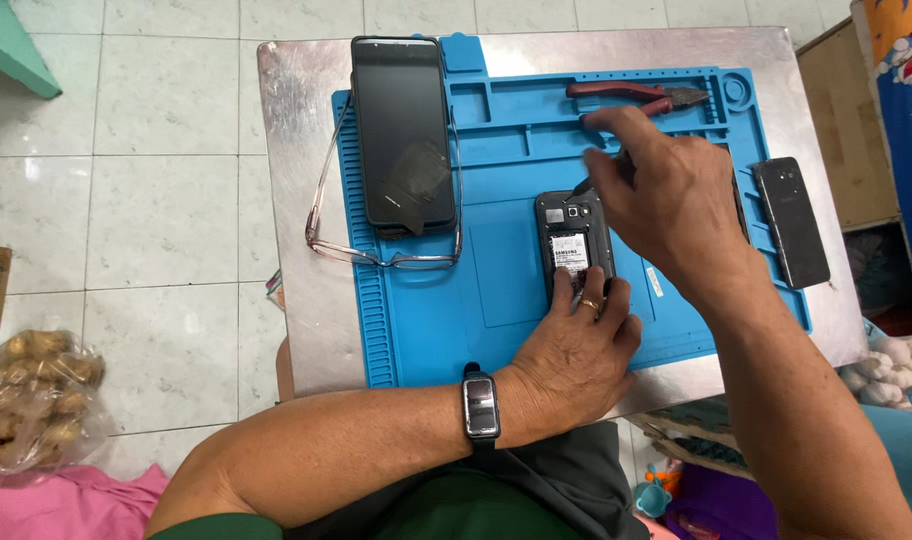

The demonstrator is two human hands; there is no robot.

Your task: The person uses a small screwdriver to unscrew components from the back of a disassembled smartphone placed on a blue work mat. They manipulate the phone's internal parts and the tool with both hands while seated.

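Gripping flat glossy opened phone (pixel 572 246) (rubbery ribbed mat (pixel 416 320))

Steel table (pixel 296 200) under blue mat (pixel 416 330)

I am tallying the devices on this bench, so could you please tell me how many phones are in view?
3. A large black phone lies face up at the blue mat's top left; an opened phone lies mid-mat under both hands; a dark phone lies off the mat's right edge. The arms may hide others.

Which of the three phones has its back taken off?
The small phone in the middle of the blue mat, between both hands. Its insides show; the other two are closed and dark.
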